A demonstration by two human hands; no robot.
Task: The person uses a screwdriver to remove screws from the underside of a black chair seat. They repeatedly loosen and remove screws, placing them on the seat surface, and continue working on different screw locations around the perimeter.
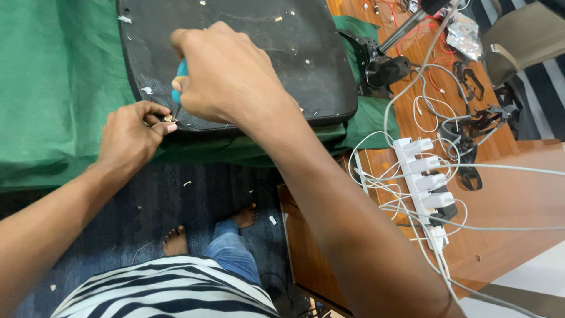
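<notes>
- Two hands at work in the upper left of the frame, both right on the near edge of the black fabric-covered panel (265,53) lying on the green cloth (53,88).
- Right hand (226,73) is curled closed around a teal-handled tool (178,82); the thin metal tip points down at the panel's edge, just beside the other hand's fingertips.
- Left hand (130,136) is mostly closed, thumb and forefinger pinched at the panel's rim, with something small and pale at the fingertips. Too small to say what it is.
- Panel itself fills the top centre, its near edge overhanging the cloth toward the person.
- How far along? My read: well under way, not finished. Small pale specks and short metal slivers are dotted over the black surface and scattered on the dark blue carpet (176,200) below, which looks like leavings from work along this edge.
- Tool is at the panel's left corner; whether the edge running right of the hands is dealt with or untouched, I cannot tell, since the right forearm covers part of it.
- Off to the right of the frame, a white power strip (425,182) with plugs and a tangle of white cables (412,100) sits on the wooden table (512,194), well apart from the hands.
</notes>
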